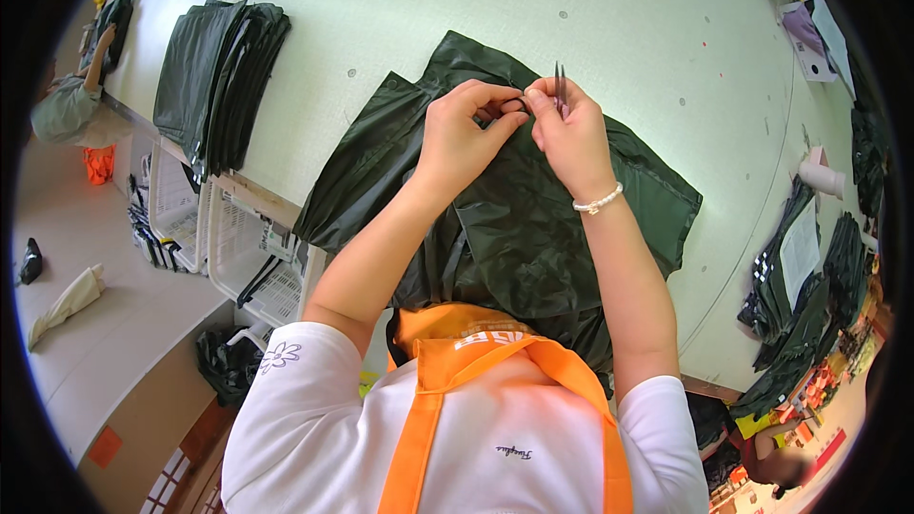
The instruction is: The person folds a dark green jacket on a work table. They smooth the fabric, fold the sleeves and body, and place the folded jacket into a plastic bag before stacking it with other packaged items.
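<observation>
A dark green, shiny coated garment (514,238) lies spread on the table in front of me, its upper part raised between my hands. My left hand (466,128) pinches the garment's edge near the collar between thumb and fingers. Close against it, my right hand (571,133) is closed, with thumb and forefinger meeting at the same spot. A small pair of thread snips (560,81) is tucked in the right hand, its two pointed blades sticking up past the fingers. A small dark loop shows between the fingertips; I cannot make out what it is.
The pale table (647,29) stretches ahead. A stack of folded dark garments (224,76) lies at the left edge, above white plastic baskets (257,247). More dark garments (790,276) and a white box (809,43) are at the right. A co-worker (71,105) is at far left.
</observation>
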Demonstrator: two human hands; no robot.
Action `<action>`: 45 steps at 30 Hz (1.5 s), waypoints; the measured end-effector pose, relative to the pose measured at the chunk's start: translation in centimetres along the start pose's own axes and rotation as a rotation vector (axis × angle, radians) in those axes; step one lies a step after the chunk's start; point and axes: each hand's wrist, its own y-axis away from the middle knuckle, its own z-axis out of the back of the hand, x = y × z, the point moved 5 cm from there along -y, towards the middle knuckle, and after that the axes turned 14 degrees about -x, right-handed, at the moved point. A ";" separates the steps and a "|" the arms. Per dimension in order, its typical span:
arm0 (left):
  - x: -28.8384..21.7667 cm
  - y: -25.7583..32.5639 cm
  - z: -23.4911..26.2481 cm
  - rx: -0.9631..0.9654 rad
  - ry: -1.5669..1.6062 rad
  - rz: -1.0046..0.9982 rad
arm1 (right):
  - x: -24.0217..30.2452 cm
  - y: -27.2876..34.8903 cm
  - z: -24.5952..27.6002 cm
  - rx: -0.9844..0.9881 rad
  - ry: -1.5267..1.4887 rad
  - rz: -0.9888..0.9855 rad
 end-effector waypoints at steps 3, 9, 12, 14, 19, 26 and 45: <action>0.1 0.1 0.2 -0.082 -0.042 -0.008 | 1.3 0.6 0.0 -0.130 0.194 0.212; -1.4 0.2 0.4 -0.136 -0.128 -0.187 | -0.2 -0.8 1.3 -0.229 0.093 0.162; -2.0 0.5 0.7 -0.171 -0.148 -0.358 | -1.2 -1.0 2.6 -0.160 0.020 0.046; -1.8 0.6 0.8 -0.186 -0.140 -0.420 | -1.2 0.5 3.1 -0.065 -0.078 -0.107; -1.7 1.0 0.8 -0.202 -0.123 -0.461 | -2.3 2.2 2.6 0.146 -0.123 -0.198; -2.2 1.3 0.7 -0.176 -0.159 -0.545 | -1.1 1.5 1.9 0.161 -0.016 -0.088; -2.4 2.7 0.5 -0.067 -0.173 -0.730 | -0.8 0.8 3.5 0.329 0.247 -0.038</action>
